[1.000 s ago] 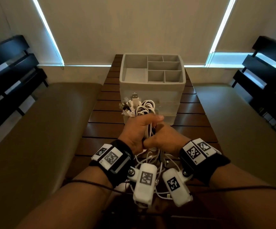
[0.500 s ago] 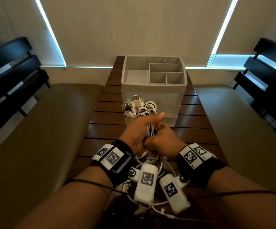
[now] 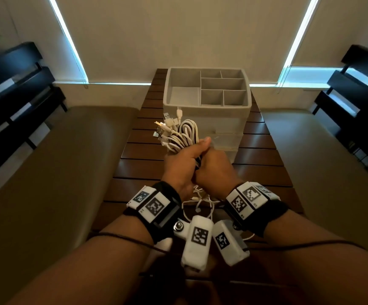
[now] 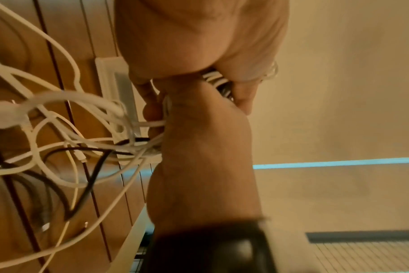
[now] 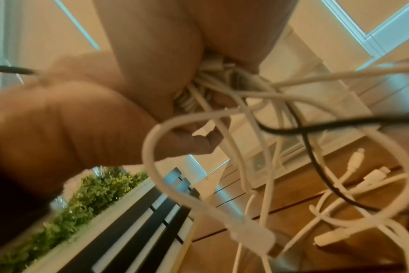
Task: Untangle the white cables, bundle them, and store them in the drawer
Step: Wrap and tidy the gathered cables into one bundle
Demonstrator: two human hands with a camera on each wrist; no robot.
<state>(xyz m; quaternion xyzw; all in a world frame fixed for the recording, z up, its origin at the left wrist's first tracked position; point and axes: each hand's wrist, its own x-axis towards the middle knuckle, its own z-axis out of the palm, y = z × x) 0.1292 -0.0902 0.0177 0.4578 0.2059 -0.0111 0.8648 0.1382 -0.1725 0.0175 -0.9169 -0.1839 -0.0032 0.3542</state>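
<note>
White cables [image 3: 184,135] sit bunched in both hands above the wood tabletop [image 3: 141,164], just in front of the organizer [image 3: 207,111]. Left hand [image 3: 182,160] has its grip clenched round the bundle, thumb laid across the top; looped ends & several plugs stick up past the fist on the far side. Right hand [image 3: 215,170] is pressed against the left, its grip also wrapped on the same cables lower down. Left wrist view: fingers [image 4: 149,90] curl round the strands [image 4: 142,123], w/ loose white lengths trailing off over the slats; a black wire [image 4: 91,177] crosses among them. Right wrist view: cables [image 5: 210,88] come out from betw. the two palms, big loops hang down, a few connectors [image 5: 355,160] lie on the wood below. Loose ends also dangle under the wrists in the head view, touching the tabletop near the wrist cams. Organizer has open top compartments, drawers [image 3: 227,137] beneath; can't tell if any drawer is pulled out. Dark benches [image 3: 13,89] flank the room, plant [image 5: 93,195] at left.
</note>
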